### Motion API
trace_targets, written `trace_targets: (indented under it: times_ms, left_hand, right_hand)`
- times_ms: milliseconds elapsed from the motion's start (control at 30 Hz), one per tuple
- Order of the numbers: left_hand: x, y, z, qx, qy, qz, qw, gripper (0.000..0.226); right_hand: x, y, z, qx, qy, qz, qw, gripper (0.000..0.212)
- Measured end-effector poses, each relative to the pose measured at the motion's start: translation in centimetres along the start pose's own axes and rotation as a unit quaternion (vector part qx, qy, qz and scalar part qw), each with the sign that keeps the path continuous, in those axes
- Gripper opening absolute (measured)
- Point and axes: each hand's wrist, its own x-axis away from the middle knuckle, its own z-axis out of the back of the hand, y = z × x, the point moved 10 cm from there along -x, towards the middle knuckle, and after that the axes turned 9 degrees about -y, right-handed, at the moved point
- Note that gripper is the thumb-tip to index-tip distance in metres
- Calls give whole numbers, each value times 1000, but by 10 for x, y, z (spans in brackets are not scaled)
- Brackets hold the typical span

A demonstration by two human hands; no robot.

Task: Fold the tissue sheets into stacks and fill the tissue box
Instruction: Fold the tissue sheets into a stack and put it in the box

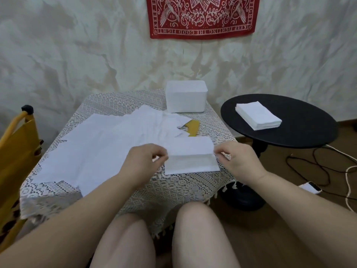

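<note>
A white tissue sheet (190,155), folded over on itself, is held just above the lace-covered table (185,188). My left hand (146,161) pinches its left edge and my right hand (239,159) pinches its right edge. Several unfolded white tissue sheets (100,147) lie spread over the left and middle of the table. A tall white block (186,96), a tissue stack or box, stands at the table's far edge. A stack of folded tissues (257,118) sits on the round black side table (301,132) to the right.
A yellow object (191,127) lies partly under the sheets near the white block. A yellow chair (17,144) stands at the left. Cables (328,167) and a phone (311,187) lie on the wooden floor at the right. My knees are below the table's front edge.
</note>
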Motion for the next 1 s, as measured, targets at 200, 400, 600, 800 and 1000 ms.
trace_targets:
  times_ms: [200, 400, 600, 800, 1000]
  left_hand:
    - [17, -1, -31, -75, -51, -67, 994, 19]
    - [23, -1, -32, -78, -27, -80, 993, 19]
    - [23, -4, -31, -50, -14, -75, 996, 6]
    - [21, -9, -36, -37, -21, -53, 998, 16]
    - [17, -14, -37, -19, -23, -24, 999, 11]
  right_hand:
    - [19, 4, -21, 11, -31, 25, 999, 8]
    - [22, 8, -21, 17, -23, 29, 999, 10]
    - [22, 7, -21, 17, -17, 47, 999, 13]
    - [24, 1, -22, 22, -10, 60, 998, 12]
    - [22, -3, -24, 26, -11, 66, 997, 10]
